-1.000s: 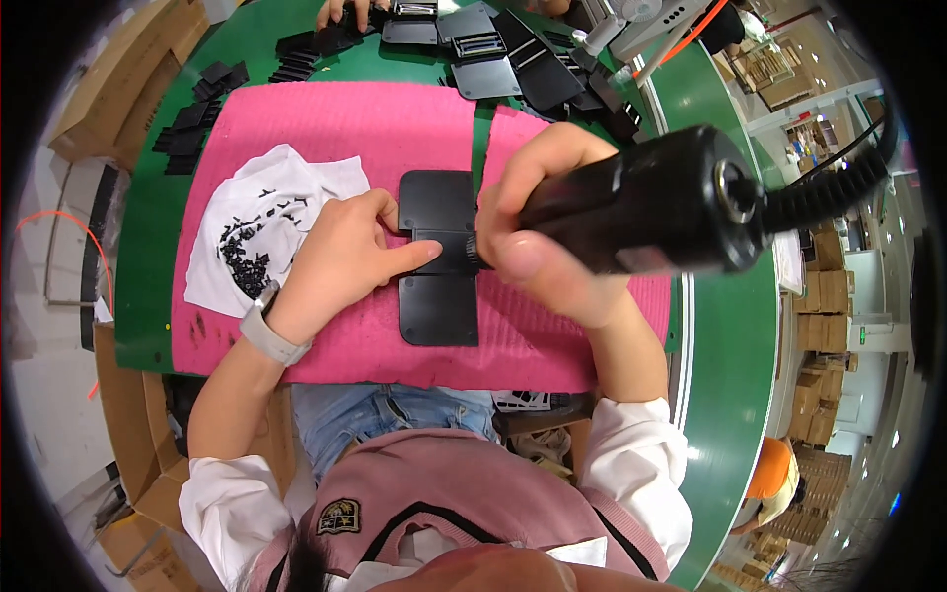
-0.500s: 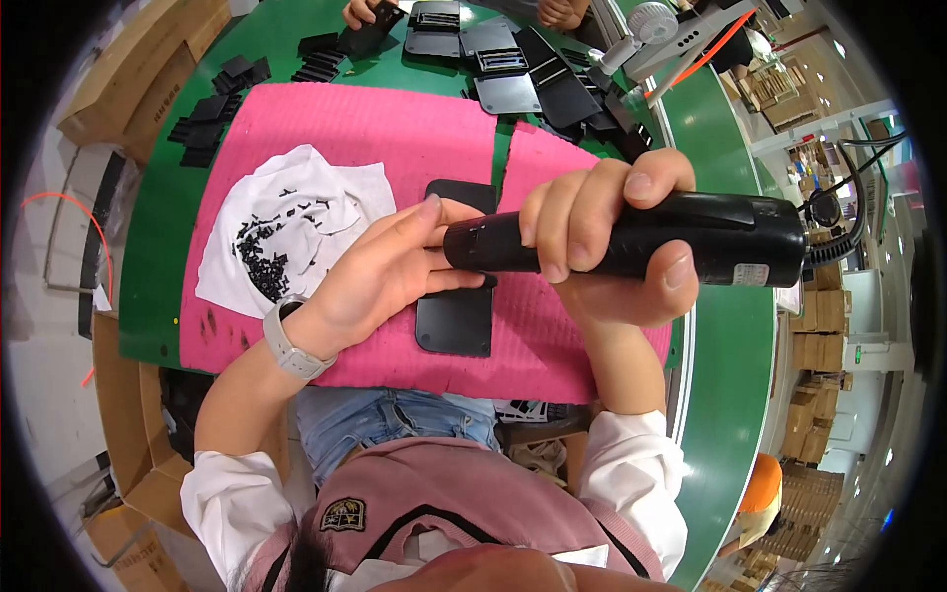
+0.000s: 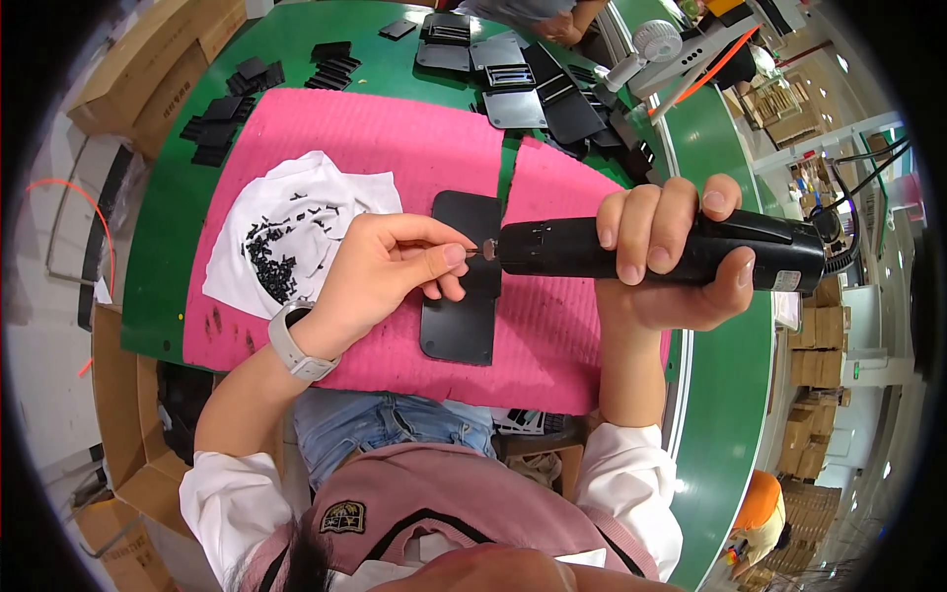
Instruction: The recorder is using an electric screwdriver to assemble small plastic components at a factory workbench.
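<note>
My right hand (image 3: 671, 252) is wrapped around a black electric screwdriver (image 3: 572, 247), held level with its bit pointing left. At the bit's tip, the thumb and forefinger of my left hand (image 3: 400, 261) are pinched together; what sits between them is too small to make out. Below both hands a flat black plate (image 3: 459, 331) with rounded corners lies on the pink mat (image 3: 552, 360), its middle partly hidden by my fingers. To the left, a white cloth (image 3: 232, 212) bears a heap of small black screws (image 3: 271, 264).
Stacked black parts (image 3: 335, 69) lie beyond the mat on the green table (image 3: 158, 286). More black plates (image 3: 513, 109) and a small white fan (image 3: 655, 41) stand at the far right. Another person's hand (image 3: 562, 25) is at the far edge. Cardboard boxes (image 3: 163, 74) flank the left.
The screwdriver has shifted right, baring its bit. My left hand has gone from spread fingers by the plate to a pinch at the bit. Another person's hand has left the far-side parts.
</note>
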Available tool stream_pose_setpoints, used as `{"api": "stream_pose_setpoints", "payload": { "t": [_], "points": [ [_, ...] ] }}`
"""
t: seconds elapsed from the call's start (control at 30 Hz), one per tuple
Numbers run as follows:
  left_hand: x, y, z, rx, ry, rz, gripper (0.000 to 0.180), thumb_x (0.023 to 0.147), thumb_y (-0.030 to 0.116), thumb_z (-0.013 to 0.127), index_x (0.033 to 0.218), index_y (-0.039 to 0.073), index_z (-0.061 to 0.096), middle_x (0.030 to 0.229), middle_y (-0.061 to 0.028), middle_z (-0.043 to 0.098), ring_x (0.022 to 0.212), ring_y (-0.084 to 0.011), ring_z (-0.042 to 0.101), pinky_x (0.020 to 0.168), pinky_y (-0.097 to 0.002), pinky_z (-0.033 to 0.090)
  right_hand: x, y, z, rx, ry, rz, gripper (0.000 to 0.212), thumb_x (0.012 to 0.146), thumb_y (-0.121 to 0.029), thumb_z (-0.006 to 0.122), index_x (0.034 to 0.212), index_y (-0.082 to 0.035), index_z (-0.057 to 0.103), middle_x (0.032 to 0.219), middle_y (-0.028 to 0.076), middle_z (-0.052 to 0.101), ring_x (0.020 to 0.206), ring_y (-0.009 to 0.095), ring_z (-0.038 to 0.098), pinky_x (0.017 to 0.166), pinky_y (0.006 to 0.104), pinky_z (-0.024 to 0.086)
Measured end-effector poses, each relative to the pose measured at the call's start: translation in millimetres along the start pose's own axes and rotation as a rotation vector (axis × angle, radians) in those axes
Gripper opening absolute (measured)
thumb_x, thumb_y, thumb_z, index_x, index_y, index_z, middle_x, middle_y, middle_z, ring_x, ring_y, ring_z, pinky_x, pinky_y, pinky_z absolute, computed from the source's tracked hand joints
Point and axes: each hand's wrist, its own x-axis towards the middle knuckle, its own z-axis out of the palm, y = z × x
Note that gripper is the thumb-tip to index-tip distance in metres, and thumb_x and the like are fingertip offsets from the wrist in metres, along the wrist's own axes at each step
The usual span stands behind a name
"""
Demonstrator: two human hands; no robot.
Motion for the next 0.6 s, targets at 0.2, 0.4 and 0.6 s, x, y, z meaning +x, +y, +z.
{"api": "stream_pose_setpoints", "payload": {
  "t": [0.2, 0.4, 0.6],
  "points": [
    [0.0, -4.8, -3.2, -0.028, 0.01, 0.055, 0.015, 0.087, 0.008, 0.064, 0.096, -0.004, 0.066, 0.082, -0.0074, 0.066, 0.075, -0.0119, 0.065, 0.062, -0.0212, 0.05, 0.7, -1.0, 4.0, -0.048, 0.002, 0.022, 0.036, 0.089, -0.04, 0.052, 0.108, -0.01, 0.05, 0.064, 0.001, 0.049, 0.05, 0.013, 0.047, 0.06, 0.0321, 0.041],
    [1.4, -6.4, -3.1, -0.148, -0.001, 0.013, 0.015, 0.085, 0.006, 0.065, 0.098, -0.002, 0.062, 0.087, -0.0086, 0.066, 0.076, -0.0136, 0.065, 0.063, -0.0221, 0.05, -0.8, -0.4, 4.6, -0.053, 0.018, 0.026, 0.036, 0.089, -0.04, 0.051, 0.108, -0.01, 0.05, 0.065, 0.002, 0.048, 0.05, 0.014, 0.047, 0.06, 0.0326, 0.041],
    [-0.3, 0.5, -4.3, -0.151, -0.072, -0.057, 0.019, 0.087, 0.01, 0.062, 0.102, -0.003, 0.063, 0.093, -0.0106, 0.067, 0.079, -0.0149, 0.066, 0.066, -0.0216, 0.049, -1.0, 1.1, 5.1, -0.045, 0.023, 0.025, 0.036, 0.089, -0.041, 0.051, 0.107, -0.009, 0.05, 0.065, 0.002, 0.048, 0.05, 0.014, 0.047, 0.06, 0.033, 0.041]
  ]
}}
